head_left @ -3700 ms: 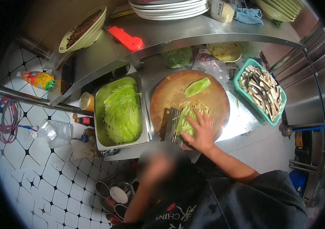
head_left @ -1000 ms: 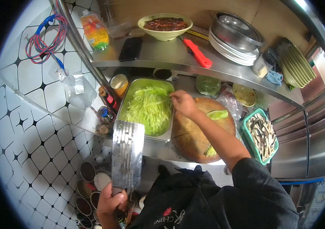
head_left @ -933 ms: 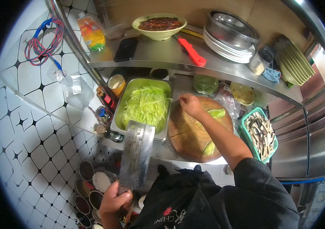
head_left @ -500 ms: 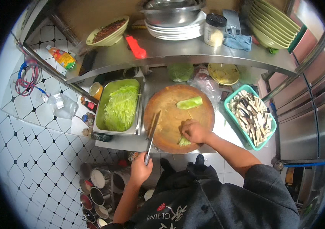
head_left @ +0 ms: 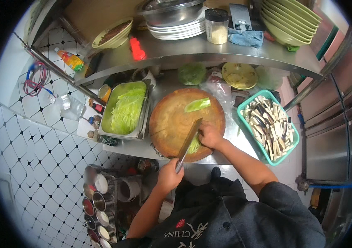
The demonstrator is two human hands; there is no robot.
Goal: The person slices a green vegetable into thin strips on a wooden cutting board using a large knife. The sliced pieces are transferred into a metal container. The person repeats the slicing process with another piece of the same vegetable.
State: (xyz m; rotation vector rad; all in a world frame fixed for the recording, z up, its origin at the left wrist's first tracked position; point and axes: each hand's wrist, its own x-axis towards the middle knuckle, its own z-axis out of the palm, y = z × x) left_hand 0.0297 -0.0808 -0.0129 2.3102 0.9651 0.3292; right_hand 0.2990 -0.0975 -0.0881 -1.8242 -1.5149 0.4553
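My left hand (head_left: 170, 175) is closed around the handle of a cleaver (head_left: 190, 138), its blade slanting up and right across the round wooden chopping board (head_left: 167, 113). My right hand (head_left: 210, 134) rests on the board's right side, fingers curled beside the blade's far end. The blade partly hides these fingertips, so I cannot make out what they hold. Between blade and right hand lie pale green vegetable shreds (head_left: 193, 145). A longer piece of pale green vegetable (head_left: 197, 105) lies flat near the board's far edge. Left of the board, a metal tray (head_left: 106, 125) holds more green shreds.
A turquoise basket (head_left: 245, 127) of dark-and-white vegetable strips stands to the right. Behind the board are a wrapped green vegetable (head_left: 192, 74) and a yellow bowl (head_left: 253, 84). A metal shelf (head_left: 171, 57) above carries plates, a jar (head_left: 217, 27) and stacked bowls (head_left: 285, 28).
The cleaver has moved right, from the board's left side to beside my right hand and the shreds. My right hand has shifted slightly up the board.
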